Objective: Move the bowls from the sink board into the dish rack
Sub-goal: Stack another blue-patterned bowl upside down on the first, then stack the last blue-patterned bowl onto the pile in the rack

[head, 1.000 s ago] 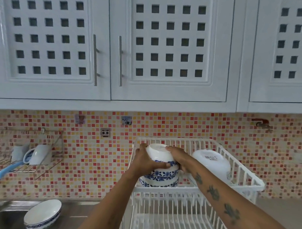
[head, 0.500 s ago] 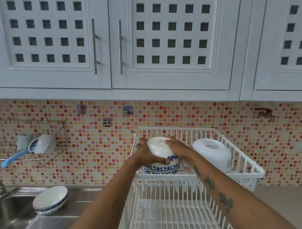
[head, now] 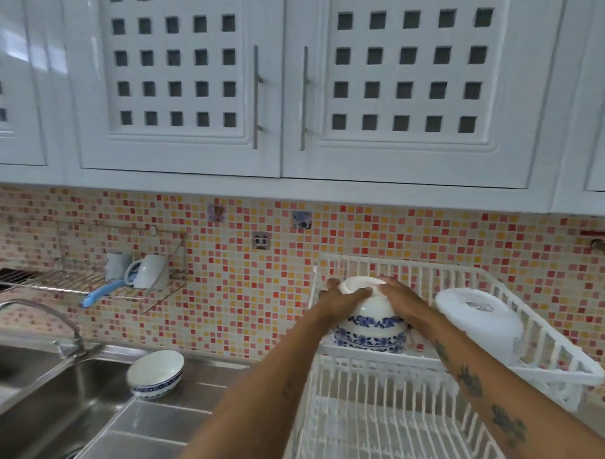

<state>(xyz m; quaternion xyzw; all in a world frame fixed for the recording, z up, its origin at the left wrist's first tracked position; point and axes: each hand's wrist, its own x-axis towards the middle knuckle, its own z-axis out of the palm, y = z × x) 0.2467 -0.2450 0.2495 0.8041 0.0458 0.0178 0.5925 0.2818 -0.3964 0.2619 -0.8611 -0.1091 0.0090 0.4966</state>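
Observation:
A white bowl with a blue flower band [head: 372, 309] sits upside down on top of another such bowl [head: 367, 339] in the upper tier of the white dish rack [head: 547, 344]. My left hand [head: 341, 299] grips the top bowl's left side and my right hand [head: 400, 298] its right side, near the foot ring. A stack of two more blue-and-white bowls [head: 155, 373] stands upright on the steel sink board [head: 171, 420] at the left.
A large white upturned bowl [head: 479, 319] leans in the rack's upper tier to the right. The rack's lower tier [head: 390, 435] holds nothing. A sink [head: 24, 391] with a tap [head: 34, 314] lies at left, a wire wall shelf with mugs [head: 138, 270] above it.
The view has swung to the left, so the sink and tap show more. Both hands have stayed on the top bowl, which has settled lower onto the bowl beneath it.

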